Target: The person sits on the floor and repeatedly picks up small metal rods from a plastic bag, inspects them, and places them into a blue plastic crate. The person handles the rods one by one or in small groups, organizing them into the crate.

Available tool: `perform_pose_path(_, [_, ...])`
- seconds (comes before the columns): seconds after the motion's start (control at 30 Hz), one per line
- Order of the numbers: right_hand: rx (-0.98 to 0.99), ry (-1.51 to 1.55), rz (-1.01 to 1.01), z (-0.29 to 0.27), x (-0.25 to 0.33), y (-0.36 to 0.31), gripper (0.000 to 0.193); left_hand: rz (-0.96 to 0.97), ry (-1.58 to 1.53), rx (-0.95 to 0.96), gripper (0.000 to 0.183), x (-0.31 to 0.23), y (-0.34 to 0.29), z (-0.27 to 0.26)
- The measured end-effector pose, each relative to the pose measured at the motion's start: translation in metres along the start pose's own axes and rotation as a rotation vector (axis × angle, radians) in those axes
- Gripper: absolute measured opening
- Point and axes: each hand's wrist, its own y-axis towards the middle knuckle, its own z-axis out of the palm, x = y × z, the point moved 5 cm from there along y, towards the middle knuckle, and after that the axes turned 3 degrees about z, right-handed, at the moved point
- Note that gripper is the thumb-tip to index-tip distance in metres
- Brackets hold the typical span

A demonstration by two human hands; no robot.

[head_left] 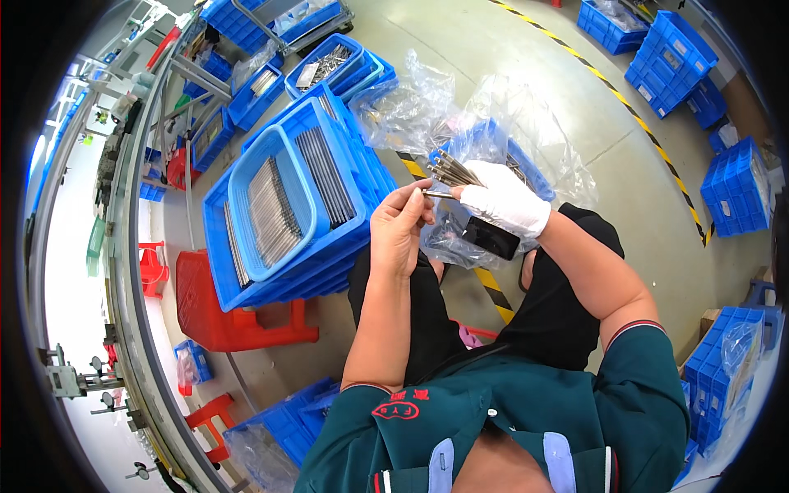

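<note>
My left hand (400,223), bare, pinches the end of a short thin metal rod (441,195) between thumb and fingers. The rod's other end reaches to my right hand (503,200), which wears a white glove. That gloved hand is closed round a bundle of similar metal rods (450,169), their ends fanned out toward the upper left. Just below the glove lies a black phone-like slab (491,237). Beyond my hands, a blue bin (532,168) with see-through plastic over it is partly hidden by the glove.
Left of me, a light-blue basket (238,209) of metal rods sits on stacked blue crates (374,177) by a red stool (197,300). Crumpled plastic bags (411,103) lie ahead. More blue crates (735,189) stand at right. A metal-framed bench (136,238) runs along the left.
</note>
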Motion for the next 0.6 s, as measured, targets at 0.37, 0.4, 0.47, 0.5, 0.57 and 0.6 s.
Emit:
perform_pose_path(0.37, [0.046,0.130,0.119,0.002,-0.010,0.002,0.026,0.106,0.240,-0.142,0.020,-0.012,0.002,-0.022])
perform_pose_path(0.4, [0.054,0.146,0.153,0.002,-0.009,0.001,0.027,0.121,0.207,-0.137,0.020,-0.015,0.002,-0.023])
perform_pose_path(0.47, [0.076,0.120,0.177,0.003,-0.009,0.000,0.028,0.138,0.162,-0.123,0.020,-0.011,0.002,-0.013])
perform_pose_path(0.5, [0.089,0.079,0.165,0.005,-0.008,-0.001,0.029,0.147,0.139,-0.116,0.020,-0.009,0.002,-0.009])
perform_pose_path(0.57, [0.098,0.053,0.185,0.009,-0.009,-0.001,0.027,0.060,0.092,-0.091,0.018,-0.001,0.001,-0.007])
perform_pose_path(0.6, [0.093,0.064,0.215,0.010,-0.011,-0.001,0.025,0.028,0.062,-0.077,0.018,0.001,0.000,-0.005])
